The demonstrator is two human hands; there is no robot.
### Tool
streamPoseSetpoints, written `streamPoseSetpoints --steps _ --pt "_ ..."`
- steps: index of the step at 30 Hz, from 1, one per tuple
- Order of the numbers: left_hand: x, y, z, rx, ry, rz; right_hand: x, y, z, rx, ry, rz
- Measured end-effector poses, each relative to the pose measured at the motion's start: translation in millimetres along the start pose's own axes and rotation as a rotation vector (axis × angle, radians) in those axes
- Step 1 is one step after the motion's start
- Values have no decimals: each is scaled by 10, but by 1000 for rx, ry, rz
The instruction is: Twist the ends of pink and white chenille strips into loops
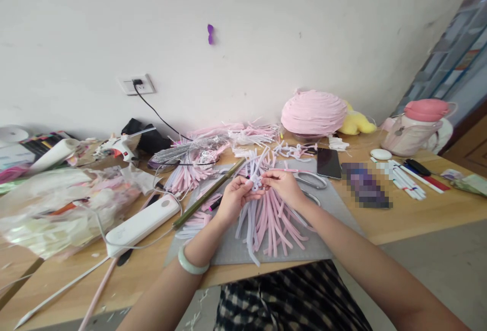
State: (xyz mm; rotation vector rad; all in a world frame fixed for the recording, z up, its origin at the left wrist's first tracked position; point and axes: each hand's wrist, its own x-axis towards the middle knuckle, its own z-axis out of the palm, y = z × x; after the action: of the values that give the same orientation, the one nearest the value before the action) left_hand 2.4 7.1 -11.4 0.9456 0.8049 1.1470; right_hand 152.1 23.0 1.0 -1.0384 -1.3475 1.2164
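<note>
Both hands meet over the grey cutting mat (342,214), raised above a spread of pink pipe cleaners (272,224) and pale lavender ones. Between my fingertips is a small curled piece of lavender pipe cleaner (255,183). My left hand (238,196) pinches it from the left, palm turned up. From the right, the thumb and forefinger of my right hand (283,184) close on it. Its exact shape is partly covered by my fingers. Scissors (314,180) lie just right of my right hand, their blades partly hidden.
Left of the hands are an olive-green stick (209,191), a white power strip (143,223), a glue gun (125,148) and a plastic bag (72,209) of scraps. A phone (329,162), white pens (409,181) and a pink-lidded jug (414,125) stand or lie right.
</note>
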Motion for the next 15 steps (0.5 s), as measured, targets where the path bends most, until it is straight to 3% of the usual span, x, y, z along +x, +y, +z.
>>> streamPoseSetpoints --steps 6,15 --pt "-15 47 24 -27 4 -64 -33 -60 -11 -13 -100 -54" --pt "-22 25 17 -36 -14 -63 -3 -44 -53 35 -110 57"
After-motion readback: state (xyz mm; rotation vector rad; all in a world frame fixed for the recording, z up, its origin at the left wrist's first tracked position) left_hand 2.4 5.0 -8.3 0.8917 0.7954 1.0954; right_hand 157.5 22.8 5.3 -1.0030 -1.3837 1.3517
